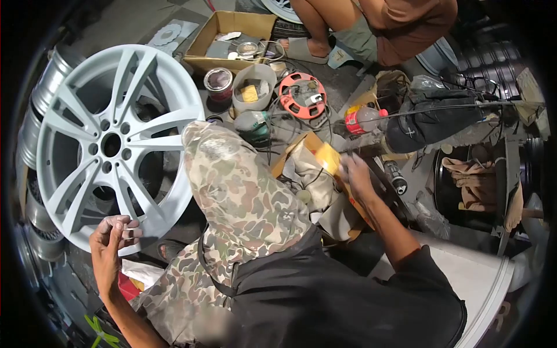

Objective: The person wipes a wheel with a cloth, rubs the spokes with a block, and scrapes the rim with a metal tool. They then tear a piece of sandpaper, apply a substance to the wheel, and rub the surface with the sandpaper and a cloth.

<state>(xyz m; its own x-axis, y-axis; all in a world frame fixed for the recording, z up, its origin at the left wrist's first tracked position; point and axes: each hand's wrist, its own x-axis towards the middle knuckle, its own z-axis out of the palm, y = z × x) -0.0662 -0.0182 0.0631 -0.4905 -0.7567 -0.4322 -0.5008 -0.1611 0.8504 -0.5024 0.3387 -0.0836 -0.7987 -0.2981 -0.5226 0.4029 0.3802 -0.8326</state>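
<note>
- Head view: one pale grey wheel (110, 142) stands at 9 o'clock, face towards the person, with five pairs of spokes and five bolt holes around its hub.
- The left hand (113, 235) is at the wheel's 6 o'clock, its fingers curled tight over the rim's lower edge.
- The wheel's 3 o'clock edge goes behind the person's one raised camouflage knee (243, 191).
- The right hand (354, 174) is reaching out at 2 o'clock, against one yellow sheet (328, 156) in an open carton (284, 162). It is blurred, so I cannot tell whether the fingers are closed on it.
- At 12 o'clock, packed close together, stand one paint tin (219, 81), one white bucket (255, 87) and one orange cable reel (301, 95). One cardboard box (232, 35) lies behind them.
- One red-capped bottle (362, 119) lies at 1 o'clock.
- One other person (383, 29) sits at 12 o'clock.
- Bare metal rims (35, 116) are stacked past the wheel's left edge.
- The only open floor (116, 23) is at 11 o'clock.
</note>
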